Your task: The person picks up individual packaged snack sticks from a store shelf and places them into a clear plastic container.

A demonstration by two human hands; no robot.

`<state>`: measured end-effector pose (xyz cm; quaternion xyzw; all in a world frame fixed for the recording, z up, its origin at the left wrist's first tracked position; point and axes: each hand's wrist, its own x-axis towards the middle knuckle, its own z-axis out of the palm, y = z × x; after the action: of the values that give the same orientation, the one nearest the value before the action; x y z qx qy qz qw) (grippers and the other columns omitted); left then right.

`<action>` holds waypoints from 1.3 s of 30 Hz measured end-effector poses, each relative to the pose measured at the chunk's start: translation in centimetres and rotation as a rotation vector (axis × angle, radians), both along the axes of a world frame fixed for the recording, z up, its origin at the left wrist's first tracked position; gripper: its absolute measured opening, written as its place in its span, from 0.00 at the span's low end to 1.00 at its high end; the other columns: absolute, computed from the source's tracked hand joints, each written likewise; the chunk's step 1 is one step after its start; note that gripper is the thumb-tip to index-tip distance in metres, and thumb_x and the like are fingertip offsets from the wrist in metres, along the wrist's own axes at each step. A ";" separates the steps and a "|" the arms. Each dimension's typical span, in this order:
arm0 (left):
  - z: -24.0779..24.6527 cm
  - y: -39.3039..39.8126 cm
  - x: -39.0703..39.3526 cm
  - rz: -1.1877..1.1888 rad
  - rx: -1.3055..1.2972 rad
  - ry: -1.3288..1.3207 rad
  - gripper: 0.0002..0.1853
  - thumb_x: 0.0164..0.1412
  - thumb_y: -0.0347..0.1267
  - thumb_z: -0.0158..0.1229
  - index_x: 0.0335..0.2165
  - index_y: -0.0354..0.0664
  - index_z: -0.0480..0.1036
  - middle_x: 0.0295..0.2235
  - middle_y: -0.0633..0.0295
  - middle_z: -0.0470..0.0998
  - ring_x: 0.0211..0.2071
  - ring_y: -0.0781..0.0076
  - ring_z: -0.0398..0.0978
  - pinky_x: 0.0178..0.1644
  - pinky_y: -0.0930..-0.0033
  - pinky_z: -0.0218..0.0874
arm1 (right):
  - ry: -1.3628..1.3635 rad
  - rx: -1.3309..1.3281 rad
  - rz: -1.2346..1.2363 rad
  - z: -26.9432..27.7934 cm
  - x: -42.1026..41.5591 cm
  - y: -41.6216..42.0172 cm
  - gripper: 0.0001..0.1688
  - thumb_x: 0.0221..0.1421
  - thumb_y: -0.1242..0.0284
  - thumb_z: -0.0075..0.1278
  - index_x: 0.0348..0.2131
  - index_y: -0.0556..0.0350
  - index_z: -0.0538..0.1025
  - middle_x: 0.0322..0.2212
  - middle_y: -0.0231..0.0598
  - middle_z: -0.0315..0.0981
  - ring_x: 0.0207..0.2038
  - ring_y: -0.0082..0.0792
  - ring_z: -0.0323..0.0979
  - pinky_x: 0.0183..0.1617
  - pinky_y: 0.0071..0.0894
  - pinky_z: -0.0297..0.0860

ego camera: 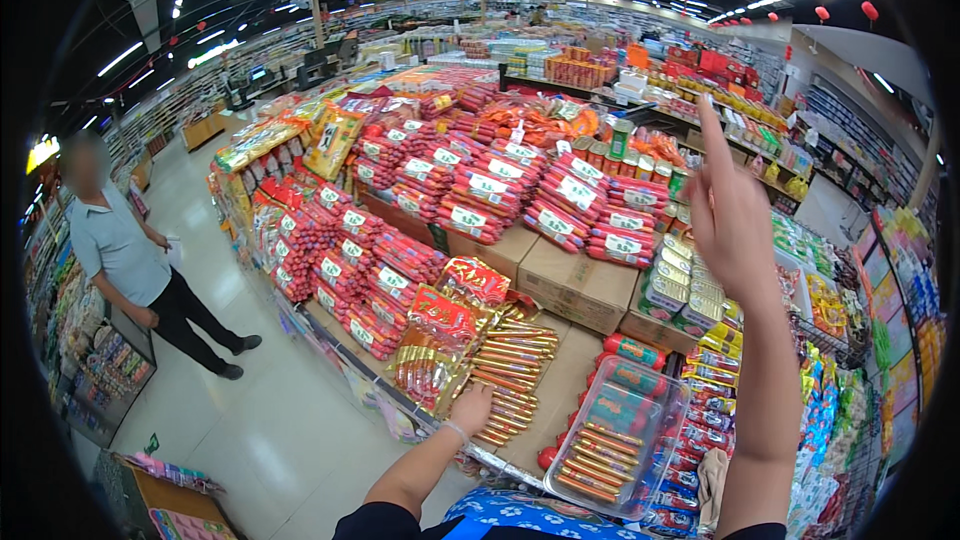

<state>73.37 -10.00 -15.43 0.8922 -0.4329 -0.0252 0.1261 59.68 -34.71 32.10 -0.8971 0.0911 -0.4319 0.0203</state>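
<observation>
My left hand (472,410) reaches down to the near end of a row of gold-wrapped sausages (510,360). Its fingertips touch the sticks there, though whether they grip one is not visible. Just beyond it lie gold-and-red sausage packs (439,341). My right hand (731,229) is raised high on the right, index finger extended upward and nothing visible in it. Below that forearm, a clear plastic tray (679,420) holds several gold-wrapped sausages (600,461) at its near end. It rests over large red-wrapped sausages (634,352).
Bundled red sausages (480,199) with price labels are piled on cardboard boxes (577,281). Tins (686,281) stand at their right, above colourful sausage packs (709,367). A person (127,240) stands in the left aisle (300,420). Beige cloth (712,484) lies near my right arm.
</observation>
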 end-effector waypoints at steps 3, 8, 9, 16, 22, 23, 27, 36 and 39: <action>-0.2 -2.1 -0.1 -0.035 -0.058 -0.019 0.20 0.50 0.25 0.49 0.45 0.38 0.66 0.38 0.49 0.69 0.36 0.54 0.73 0.39 0.60 0.68 | 0.007 -0.083 -0.075 4.5 -0.1 0.4 0.38 0.52 0.80 0.44 0.61 0.48 0.53 0.19 0.40 0.67 0.23 0.38 0.65 0.32 0.37 0.62; -0.6 0.0 -0.1 0.023 -0.045 -0.029 0.17 0.50 0.25 0.48 0.41 0.38 0.70 0.34 0.52 0.72 0.38 0.53 0.72 0.41 0.56 0.65 | 0.042 -0.163 0.225 -4.3 -3.3 4.3 0.35 0.43 0.79 0.53 0.54 0.49 0.66 0.18 0.36 0.61 0.24 0.39 0.61 0.32 0.38 0.60; -0.4 -0.2 0.3 0.007 -0.057 -0.048 0.16 0.50 0.25 0.48 0.40 0.38 0.70 0.33 0.52 0.72 0.38 0.52 0.72 0.42 0.56 0.65 | 0.144 -0.165 0.176 -7.4 -5.1 4.8 0.34 0.42 0.77 0.55 0.52 0.50 0.67 0.18 0.35 0.61 0.25 0.39 0.62 0.33 0.39 0.60; 0.6 -0.7 1.8 -0.150 0.107 0.033 0.08 0.48 0.27 0.49 0.27 0.41 0.75 0.31 0.53 0.77 0.37 0.56 0.73 0.42 0.54 0.64 | 0.424 0.523 0.195 -25.5 -13.6 4.5 0.16 0.46 0.74 0.55 0.39 0.51 0.77 0.20 0.40 0.71 0.24 0.38 0.69 0.30 0.34 0.64; -2.5 -1.6 2.2 -0.150 0.067 0.021 0.10 0.49 0.28 0.50 0.29 0.40 0.76 0.33 0.54 0.78 0.39 0.56 0.74 0.42 0.54 0.66 | 0.342 0.636 0.042 -28.3 -14.3 5.4 0.14 0.47 0.74 0.55 0.38 0.53 0.77 0.19 0.37 0.72 0.22 0.32 0.69 0.27 0.28 0.64; -0.8 -1.9 2.1 -0.183 0.106 0.057 0.10 0.47 0.28 0.51 0.30 0.38 0.75 0.30 0.52 0.78 0.37 0.54 0.75 0.40 0.52 0.66 | 0.345 0.645 0.031 -28.3 -14.2 5.5 0.14 0.47 0.74 0.55 0.37 0.53 0.77 0.19 0.37 0.72 0.22 0.32 0.69 0.27 0.28 0.64; 3.4 -0.9 0.5 -0.114 0.064 0.115 0.10 0.47 0.28 0.52 0.31 0.36 0.71 0.25 0.47 0.76 0.31 0.49 0.76 0.31 0.50 0.66 | 0.373 0.669 0.086 -28.1 -12.9 5.5 0.14 0.47 0.74 0.55 0.37 0.53 0.77 0.19 0.37 0.72 0.22 0.31 0.69 0.27 0.28 0.63; 4.1 0.5 -1.2 -0.092 -0.137 0.149 0.10 0.56 0.29 0.42 0.34 0.36 0.67 0.30 0.48 0.73 0.35 0.47 0.72 0.40 0.52 0.63 | 0.407 0.693 0.218 -28.4 -11.5 5.9 0.13 0.47 0.74 0.55 0.37 0.53 0.77 0.19 0.36 0.72 0.22 0.30 0.69 0.27 0.28 0.63; 5.0 0.6 -2.1 -0.065 -0.225 0.128 0.09 0.55 0.30 0.44 0.29 0.37 0.69 0.27 0.47 0.74 0.32 0.47 0.73 0.37 0.52 0.64 | 0.413 0.717 0.245 -28.1 -11.4 5.9 0.13 0.47 0.74 0.55 0.37 0.53 0.77 0.19 0.36 0.72 0.22 0.30 0.69 0.27 0.27 0.63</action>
<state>71.29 -9.36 -10.44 0.8545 -0.4529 -0.0373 0.2519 48.25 -28.81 4.03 -0.9051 0.1302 -0.1787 0.3631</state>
